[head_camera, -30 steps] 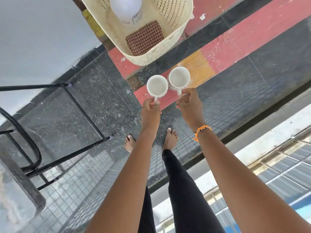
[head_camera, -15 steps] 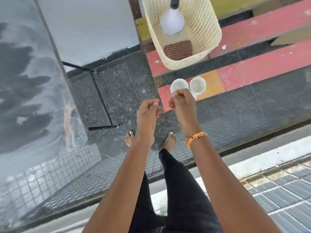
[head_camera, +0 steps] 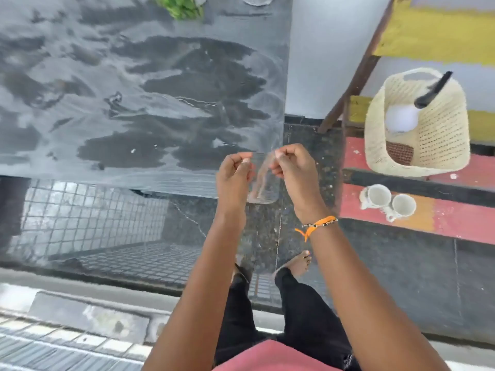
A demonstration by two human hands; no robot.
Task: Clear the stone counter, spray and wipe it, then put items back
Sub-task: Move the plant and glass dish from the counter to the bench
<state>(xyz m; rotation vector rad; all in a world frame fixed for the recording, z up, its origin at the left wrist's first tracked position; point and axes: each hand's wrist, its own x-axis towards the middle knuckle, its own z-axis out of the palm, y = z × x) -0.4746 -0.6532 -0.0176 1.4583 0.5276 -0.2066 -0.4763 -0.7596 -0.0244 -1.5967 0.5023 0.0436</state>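
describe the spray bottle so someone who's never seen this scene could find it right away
Look right of the grey stone counter to the red and yellow painted steps. On an upper step sits a cream woven basket, above two white cups on the step below. The spray bottle stands inside it: round white body, black nozzle, beside a brown checked cloth.

no readable text, labels, brand names, numbers or signs on anything in view

Two white cups (head_camera: 376,196) (head_camera: 403,206), one basket (head_camera: 439,140), one spray bottle (head_camera: 401,119), two hands (head_camera: 234,170) (head_camera: 293,164).
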